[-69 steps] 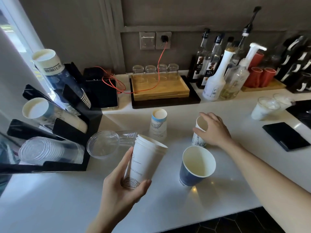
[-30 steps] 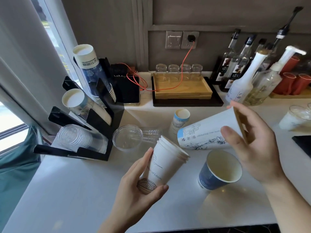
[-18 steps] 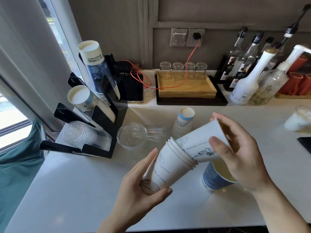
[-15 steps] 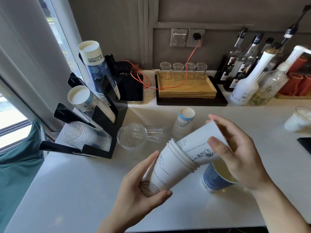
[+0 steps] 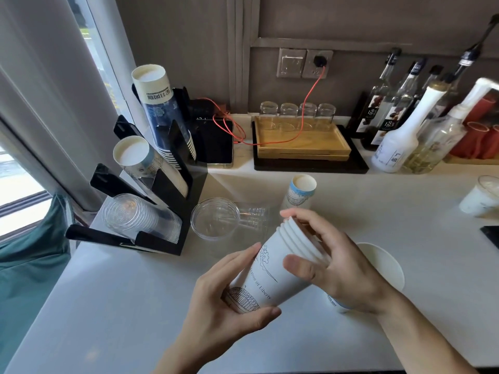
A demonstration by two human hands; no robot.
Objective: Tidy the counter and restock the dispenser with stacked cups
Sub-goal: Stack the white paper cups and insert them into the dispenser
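A stack of white printed paper cups (image 5: 272, 268) is held tilted above the counter, rims up and to the right. My left hand (image 5: 224, 300) grips its base from below. My right hand (image 5: 332, 263) is wrapped over the rims at the top of the stack. Partly hidden under my right wrist stands a blue paper cup (image 5: 383, 268). A small white-and-blue cup (image 5: 301, 193) stands upside down behind the stack. Clear plastic cups (image 5: 224, 221) lie on their side by the black cup dispenser (image 5: 162, 184), which holds paper and clear cup stacks.
A wooden tray (image 5: 302, 143) with several upturned glasses sits at the back, with a red cable across it. Syrup and pump bottles (image 5: 399, 130) crowd the back right. A white cup (image 5: 480, 198) stands at the right edge. A window and teal fabric lie to the left.
My right hand picked up a white cup from the counter, tipped it and pushed it into the stack in my left hand. That cup is now nested, and my right hand covers the rims.
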